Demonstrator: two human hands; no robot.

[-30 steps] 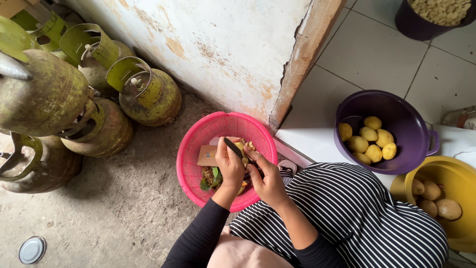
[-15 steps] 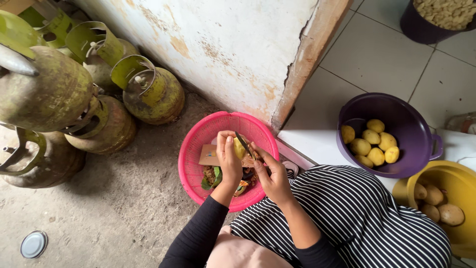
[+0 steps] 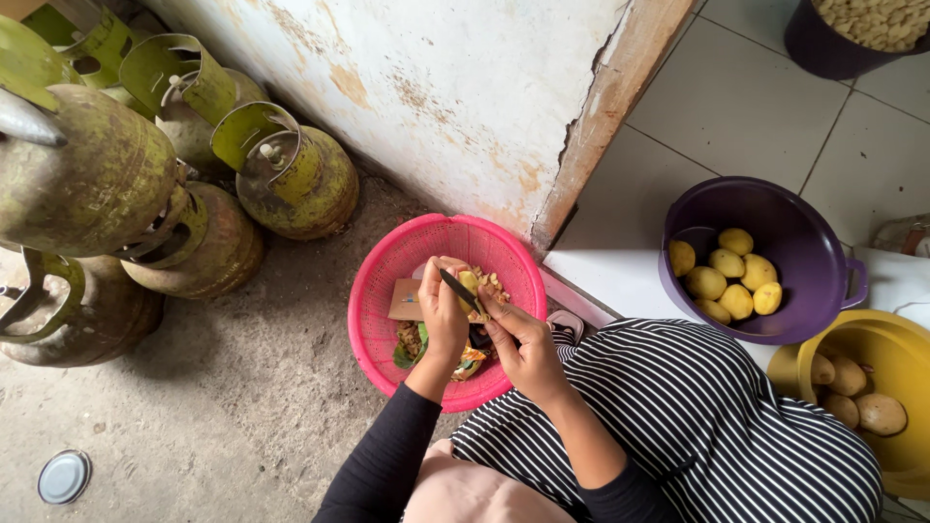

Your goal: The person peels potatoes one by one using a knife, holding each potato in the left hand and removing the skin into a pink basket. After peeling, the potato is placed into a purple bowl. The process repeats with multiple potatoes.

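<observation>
A small yellowish potato [image 3: 469, 287] is gripped in the fingers of the left hand [image 3: 443, 312] above the round pink plastic basket [image 3: 383, 291], while a dark-bladed knife [image 3: 456, 289] is pinched in the right hand [image 3: 523, 347] and laid against the potato's near side. Compared with half a second before, both hands are seen at almost the same spot over the basket; the blade has been turned slightly and the potato is shown a little more between the fingers. Peelings, a green scrap and a piece of brown cardboard [image 3: 407, 298] are heaped inside the basket beneath the hands. The basket is set on the rough concrete floor [image 3: 213, 426], near the foot of a stained white wall [image 3: 455, 87]. To the right, on pale tiles, a purple plastic pot [image 3: 804, 218] with peeled yellow potatoes is placed, and beside it a yellow bowl [image 3: 906, 339] with brown unpeeled ones. To the left, worn green gas cylinders [image 3: 291, 174] are clustered, unchanged.
</observation>
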